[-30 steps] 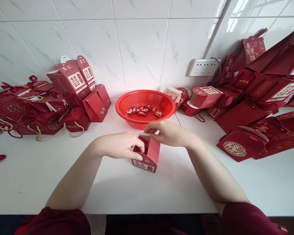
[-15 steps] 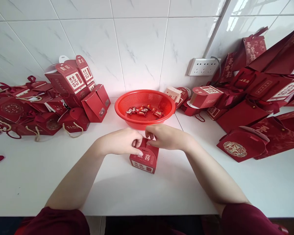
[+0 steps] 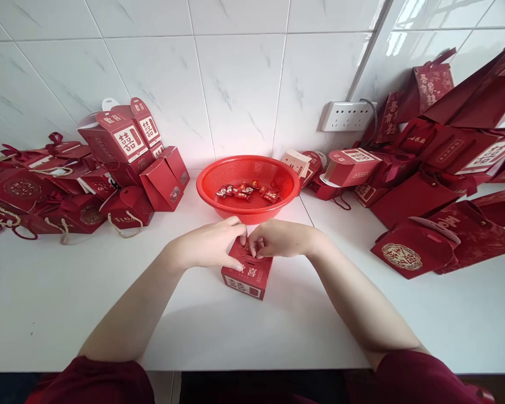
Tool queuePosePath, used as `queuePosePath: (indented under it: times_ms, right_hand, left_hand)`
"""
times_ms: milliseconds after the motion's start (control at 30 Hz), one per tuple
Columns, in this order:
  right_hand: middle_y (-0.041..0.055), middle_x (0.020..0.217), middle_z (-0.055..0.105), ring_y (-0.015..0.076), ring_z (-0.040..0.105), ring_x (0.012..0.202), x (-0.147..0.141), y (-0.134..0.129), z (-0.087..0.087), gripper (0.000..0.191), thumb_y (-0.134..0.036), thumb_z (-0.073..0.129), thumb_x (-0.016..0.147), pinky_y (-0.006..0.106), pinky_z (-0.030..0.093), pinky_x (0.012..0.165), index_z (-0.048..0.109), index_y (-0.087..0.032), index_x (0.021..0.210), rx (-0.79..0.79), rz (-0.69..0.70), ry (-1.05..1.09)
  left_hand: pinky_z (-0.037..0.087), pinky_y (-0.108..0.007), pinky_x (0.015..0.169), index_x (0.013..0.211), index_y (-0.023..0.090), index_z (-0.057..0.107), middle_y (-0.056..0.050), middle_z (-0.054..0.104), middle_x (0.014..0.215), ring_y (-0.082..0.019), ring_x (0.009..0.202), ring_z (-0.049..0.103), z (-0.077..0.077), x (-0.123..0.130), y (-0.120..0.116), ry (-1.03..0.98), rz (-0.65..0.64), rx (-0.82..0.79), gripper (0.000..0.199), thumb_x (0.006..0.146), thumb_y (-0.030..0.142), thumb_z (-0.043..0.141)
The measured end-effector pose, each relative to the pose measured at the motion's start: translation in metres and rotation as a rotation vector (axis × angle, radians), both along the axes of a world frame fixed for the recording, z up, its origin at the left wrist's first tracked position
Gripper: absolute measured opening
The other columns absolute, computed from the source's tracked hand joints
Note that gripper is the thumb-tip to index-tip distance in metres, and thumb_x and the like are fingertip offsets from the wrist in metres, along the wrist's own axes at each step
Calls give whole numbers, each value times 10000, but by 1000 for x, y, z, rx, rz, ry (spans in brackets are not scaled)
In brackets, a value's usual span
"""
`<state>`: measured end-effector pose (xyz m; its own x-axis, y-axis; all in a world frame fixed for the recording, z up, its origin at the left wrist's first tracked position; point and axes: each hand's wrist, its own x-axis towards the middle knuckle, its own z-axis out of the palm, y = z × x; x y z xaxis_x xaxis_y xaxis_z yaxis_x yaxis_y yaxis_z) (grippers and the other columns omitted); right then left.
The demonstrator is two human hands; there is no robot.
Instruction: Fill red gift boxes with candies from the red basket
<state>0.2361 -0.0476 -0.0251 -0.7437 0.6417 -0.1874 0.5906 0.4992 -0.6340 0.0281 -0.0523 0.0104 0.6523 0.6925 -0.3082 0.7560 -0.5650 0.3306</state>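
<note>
A small red gift box [image 3: 255, 277] with gold and white Chinese characters stands on the white table in front of me. My left hand [image 3: 210, 242] is around its left side, the thumb on the near top flap and the fingers towards the far end. My right hand [image 3: 281, 238] has its fingers curled and pressed onto the top flaps by the slot. The flaps lie folded over, partly hidden by my fingers. Just beyond the box is a red plastic basket [image 3: 248, 212] with several wrapped candies [image 3: 242, 192] inside.
Red gift boxes [image 3: 128, 143] and bags with rope handles are piled at the left. More red boxes [image 3: 353, 166] and large bags [image 3: 475, 230] crowd the right. A white power strip [image 3: 348, 116] is fixed to the tiled wall behind the white table [image 3: 185, 331].
The far top flap has come down over the near one. My right hand has lowered and moved nearer to press on it; my left thumb has slid slightly left.
</note>
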Motion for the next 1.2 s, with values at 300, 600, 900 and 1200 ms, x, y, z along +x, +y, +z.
queuePosePath:
  times_ms: [300,600,900,1200]
  right_hand:
    - [1,803,674,120,574,661,-2,-4,3,174,-116,544,758,203,379,511,673,-188,851,37,-41,-75]
    - [46,971,700,160,621,790,13,-11,16,164,-269,545,886,249,431,631,663,-189,968,194,-118,-91]
    - [85,1129,674,220,638,922,14,-11,13,378,-464,605,874,301,468,754,616,-209,1153,133,-199,-109]
    - [28,809,645,153,566,682,3,3,-6,231,-410,605,845,259,358,556,574,-186,800,49,-115,-218]
  left_hand:
    - [444,-279,735,1032,244,606,-21,610,1114,-203,928,594,1,0,1,2,-11,-104,307,778,410,655]
    - [430,-282,741,1023,240,589,-23,624,1088,-207,925,592,12,-5,-7,-23,-51,-45,294,805,432,640]
    - [441,-274,763,1187,276,557,-12,626,1177,-192,967,610,14,-7,-10,-75,-62,-22,305,896,360,516]
    - [449,-299,929,1377,265,442,-65,539,1406,-264,1243,540,-9,1,7,-80,-48,-129,627,794,383,641]
